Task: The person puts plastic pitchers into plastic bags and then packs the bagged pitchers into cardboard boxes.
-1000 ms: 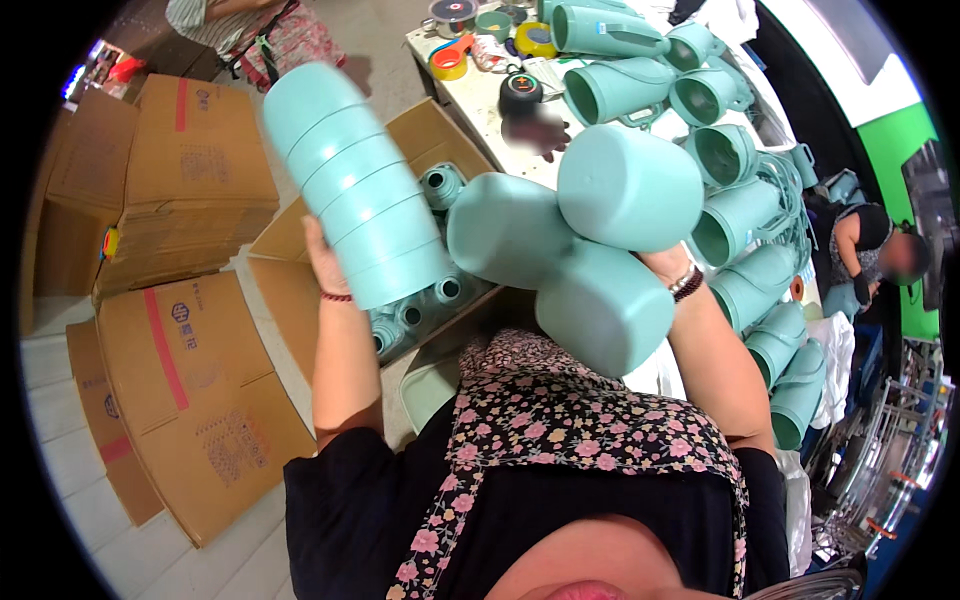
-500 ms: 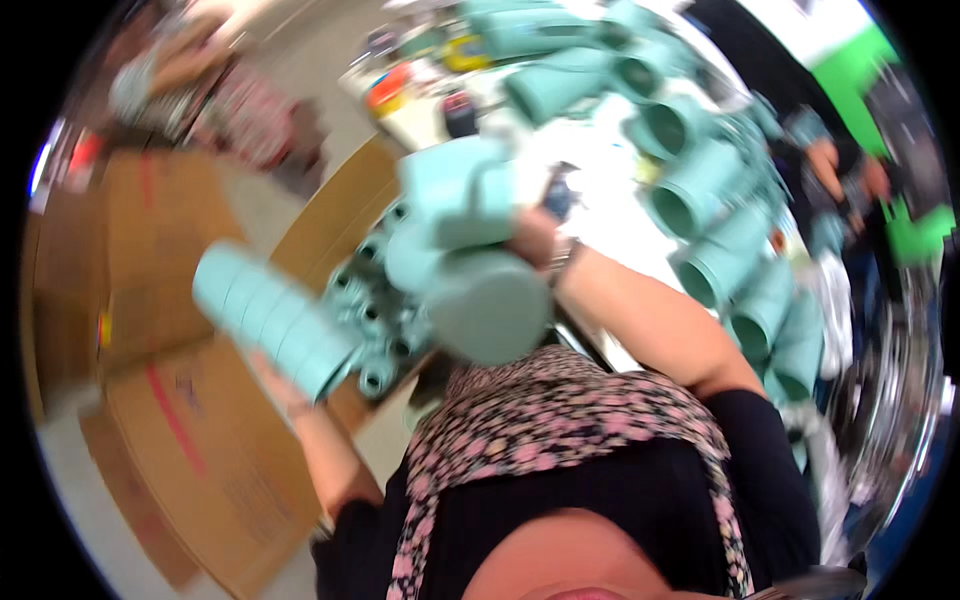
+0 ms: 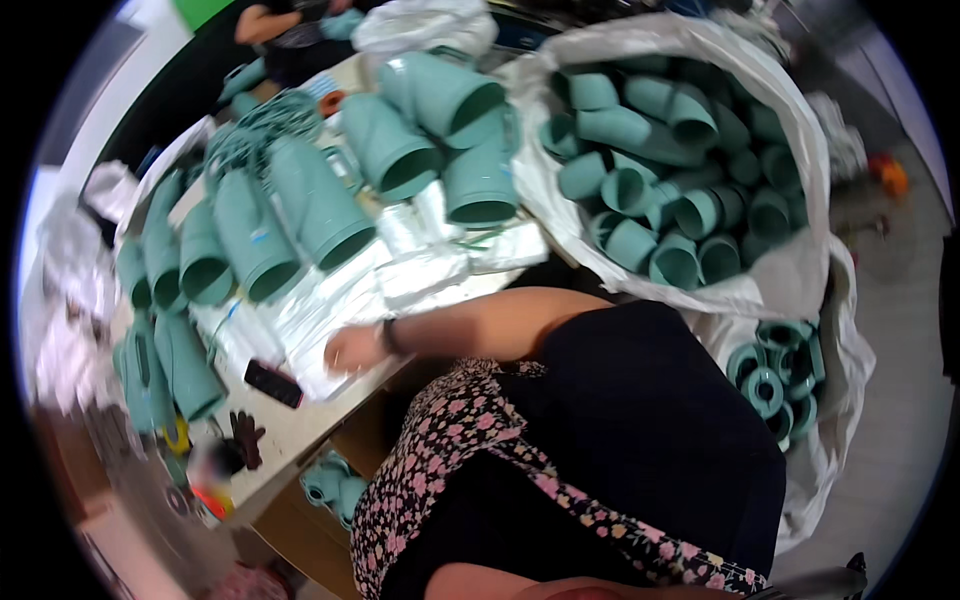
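Note:
My right hand [image 3: 354, 350] is over the white plastic bags [image 3: 330, 315] at the near edge of the table, its forearm stretched across from the right. Motion blurs its fingers, so whether they grip a bag is unclear. A dark phone [image 3: 273, 384] lies just left of this hand. Green pipe fittings [image 3: 320, 205] lie in a row beyond the bags, wide mouths turned toward me. My left hand is out of view.
At the right stands a big white sack [image 3: 800, 120] full of green elbow pipes [image 3: 690, 210]. A smaller sack [image 3: 840, 370] below it holds green ring-shaped fittings [image 3: 763, 390]. An open cardboard box [image 3: 300, 535] with fittings is below the table. Another person [image 3: 275, 35] works at the far side.
The view has swung to the right. Green pipe pieces were by both hands before; my right hand is now over the white bags without them, and my left hand has left the view.

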### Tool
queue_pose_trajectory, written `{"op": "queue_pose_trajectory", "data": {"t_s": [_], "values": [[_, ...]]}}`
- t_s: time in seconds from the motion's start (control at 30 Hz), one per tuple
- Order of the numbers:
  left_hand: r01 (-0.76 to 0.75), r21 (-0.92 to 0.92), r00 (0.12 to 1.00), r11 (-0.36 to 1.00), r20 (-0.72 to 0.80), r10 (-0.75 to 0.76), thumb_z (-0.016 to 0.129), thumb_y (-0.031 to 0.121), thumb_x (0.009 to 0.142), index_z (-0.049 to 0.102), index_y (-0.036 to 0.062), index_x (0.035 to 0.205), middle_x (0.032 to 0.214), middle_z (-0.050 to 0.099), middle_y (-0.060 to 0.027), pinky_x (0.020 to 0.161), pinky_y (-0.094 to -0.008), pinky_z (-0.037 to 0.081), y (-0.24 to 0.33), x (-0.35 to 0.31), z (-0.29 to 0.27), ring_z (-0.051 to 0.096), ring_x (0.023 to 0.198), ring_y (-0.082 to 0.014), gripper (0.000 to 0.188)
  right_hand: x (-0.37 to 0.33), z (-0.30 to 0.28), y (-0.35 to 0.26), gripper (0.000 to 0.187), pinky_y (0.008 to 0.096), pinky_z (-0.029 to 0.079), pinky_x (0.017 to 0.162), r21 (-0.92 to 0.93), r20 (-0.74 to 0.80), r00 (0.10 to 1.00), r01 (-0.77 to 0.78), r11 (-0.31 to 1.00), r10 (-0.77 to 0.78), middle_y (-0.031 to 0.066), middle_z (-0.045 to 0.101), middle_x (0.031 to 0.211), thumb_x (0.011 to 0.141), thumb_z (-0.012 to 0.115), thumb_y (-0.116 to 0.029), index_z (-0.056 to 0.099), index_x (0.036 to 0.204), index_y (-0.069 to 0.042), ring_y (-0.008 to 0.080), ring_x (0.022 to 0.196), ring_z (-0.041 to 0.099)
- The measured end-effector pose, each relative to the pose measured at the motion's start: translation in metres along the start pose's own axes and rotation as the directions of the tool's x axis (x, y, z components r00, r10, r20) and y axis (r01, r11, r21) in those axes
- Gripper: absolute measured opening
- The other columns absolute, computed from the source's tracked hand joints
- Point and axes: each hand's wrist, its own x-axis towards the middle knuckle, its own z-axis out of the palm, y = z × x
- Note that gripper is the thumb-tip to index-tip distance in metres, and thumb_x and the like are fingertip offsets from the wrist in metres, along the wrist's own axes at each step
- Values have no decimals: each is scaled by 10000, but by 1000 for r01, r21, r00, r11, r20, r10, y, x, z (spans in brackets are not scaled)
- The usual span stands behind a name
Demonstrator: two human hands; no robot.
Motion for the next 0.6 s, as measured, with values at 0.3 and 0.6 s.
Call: {"op": "queue_pose_trajectory", "data": {"t_s": [0.3, 0.6], "values": [[-350, 226, 838, 909, 510, 196, 505, 401, 888, 367, 137, 1315, 1170, 539, -56, 926, -381, 383, 121, -76, 228, 510, 1058, -184, 520, -390, -221, 195, 601, 423, 416, 903, 304, -934, -355, -738, 603, 37, 229, 549, 1134, 699, 676, -324, 493, 1199, -45, 347, 1062, 526], [-525, 120, 548, 843, 806, 226, 509, 272, 909, 351, 121, 1326, 1213, 503, -105, 854, -352, 435, 70, -257, 290, 527, 1045, -214, 470, -349, -274, 245, 369, 384, 360, 986, -40, -947, 303, -440, 897, 107, 256, 470, 1253, 792, 563, -299, 622, 1075, -70, 354, 1176, 450]]}}
